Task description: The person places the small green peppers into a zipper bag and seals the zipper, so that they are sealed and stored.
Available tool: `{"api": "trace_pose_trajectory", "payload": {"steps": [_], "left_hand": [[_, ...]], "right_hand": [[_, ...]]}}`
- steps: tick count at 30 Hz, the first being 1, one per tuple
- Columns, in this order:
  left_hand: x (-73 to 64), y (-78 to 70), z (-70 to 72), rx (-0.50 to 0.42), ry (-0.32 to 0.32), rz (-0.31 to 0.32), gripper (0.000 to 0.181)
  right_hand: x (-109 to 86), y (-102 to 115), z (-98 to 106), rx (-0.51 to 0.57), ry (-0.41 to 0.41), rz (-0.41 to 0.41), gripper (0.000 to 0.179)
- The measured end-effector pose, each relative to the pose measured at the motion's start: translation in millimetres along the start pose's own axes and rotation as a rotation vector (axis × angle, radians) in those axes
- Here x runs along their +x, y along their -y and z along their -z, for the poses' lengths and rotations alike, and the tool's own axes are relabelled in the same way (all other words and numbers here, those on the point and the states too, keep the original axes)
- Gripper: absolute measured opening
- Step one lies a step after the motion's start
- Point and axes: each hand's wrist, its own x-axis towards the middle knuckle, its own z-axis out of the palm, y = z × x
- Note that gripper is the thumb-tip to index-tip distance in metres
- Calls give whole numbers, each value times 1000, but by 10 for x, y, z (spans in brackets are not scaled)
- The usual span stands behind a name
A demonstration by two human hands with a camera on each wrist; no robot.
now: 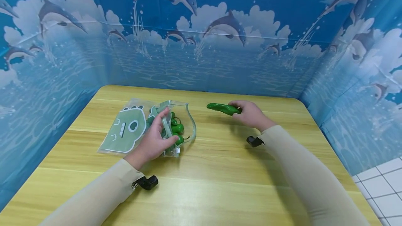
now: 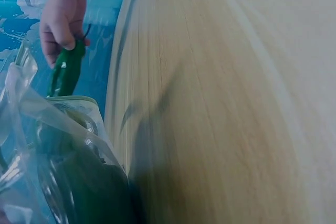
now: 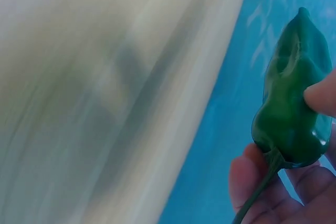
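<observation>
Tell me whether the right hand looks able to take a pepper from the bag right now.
Probably not easily: the right hand already grips a green pepper, though nothing visible stands between it and the bag.

Two hands (image 1: 153, 140) (image 1: 251, 114); one held pepper (image 1: 221, 108); one bag (image 1: 120, 138); at least two bagged peppers (image 1: 178, 128); one table (image 1: 204, 191)

Printed bag (image 1: 120, 133) on wood-grain table (image 1: 201, 187)

Left hand (image 1: 153, 141) spread, right hand (image 1: 250, 114) curled
</observation>
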Motion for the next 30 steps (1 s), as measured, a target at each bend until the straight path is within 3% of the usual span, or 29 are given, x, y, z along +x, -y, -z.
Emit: {"api": "trace_pose_trajectory", "payload": {"steps": [12,30], "left_hand": [[-17,0,3,-1,-9,-24,93],[-22,-33,12,-97,-12,-23,92]], "right_hand": [[-106,500,-170,61,58,128,46],[-137,757,-517,21,130,224,38]]}}
